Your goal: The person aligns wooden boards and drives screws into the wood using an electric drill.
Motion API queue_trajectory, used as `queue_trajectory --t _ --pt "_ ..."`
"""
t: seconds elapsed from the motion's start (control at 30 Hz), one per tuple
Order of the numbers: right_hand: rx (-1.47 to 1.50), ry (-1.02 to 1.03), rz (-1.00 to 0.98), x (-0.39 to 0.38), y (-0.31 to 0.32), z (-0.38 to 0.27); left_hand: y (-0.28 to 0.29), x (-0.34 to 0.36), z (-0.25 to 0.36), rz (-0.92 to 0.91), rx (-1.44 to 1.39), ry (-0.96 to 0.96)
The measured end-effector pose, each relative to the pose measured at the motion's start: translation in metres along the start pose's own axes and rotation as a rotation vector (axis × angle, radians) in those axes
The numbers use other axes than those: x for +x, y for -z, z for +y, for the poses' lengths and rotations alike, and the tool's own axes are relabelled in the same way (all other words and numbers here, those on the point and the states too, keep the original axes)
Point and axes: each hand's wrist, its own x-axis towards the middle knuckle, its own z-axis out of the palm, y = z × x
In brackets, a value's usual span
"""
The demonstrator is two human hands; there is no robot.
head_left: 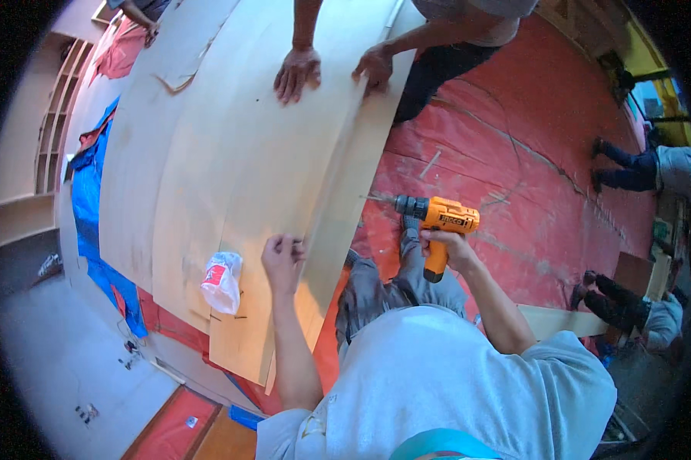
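Observation:
My right hand (442,247) grips an orange and black cordless drill (445,217), its bit pointing left over the edge of the pale wooden boards. My left hand (282,257) is at a long narrow strip (326,180) along the right side of the stacked boards (207,161), fingers curled in a pinch; what they hold is too small to make out. To its left lies a white plastic bag with a red label (221,282), with a few screws (240,317) beside it. Across the boards, a co-worker's hand (298,74) lies spread flat and the other (375,70) grips the strip.
A person at the top left (138,19) reaches over the boards. Two people (629,165) (641,314) work on the right. A red sheet (499,138) covers the floor, with a cord across it. Blue tarpaulin (92,199) and wooden shelving (54,115) are at the left.

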Motion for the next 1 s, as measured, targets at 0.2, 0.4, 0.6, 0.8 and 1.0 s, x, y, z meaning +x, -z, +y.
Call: queue_trajectory --t 0.2,0.4,0.6,0.8,1.0 --pt "0.094 0.045 -0.118 -0.009 -0.004 -0.01 -0.158 0.019 0.034 -0.288 -0.444 -0.011" --pt "0.145 0.076 -0.04 0.004 0.028 -0.027 -0.233 0.03 0.031 -0.318 -0.569 0.081" --pt "0.152 0.049 -0.077 0.037 0.078 -0.04 -0.279 0.035 0.01 -0.244 -0.607 0.139" --pt "0.029 0.007 -0.068 0.052 0.08 -0.057 -0.285 0.05 -0.009 -0.146 -0.7 0.182" --pt "0.0 0.004 0.005 0.061 0.065 -0.053 -0.276 0.068 -0.018 -0.152 -0.776 0.228"
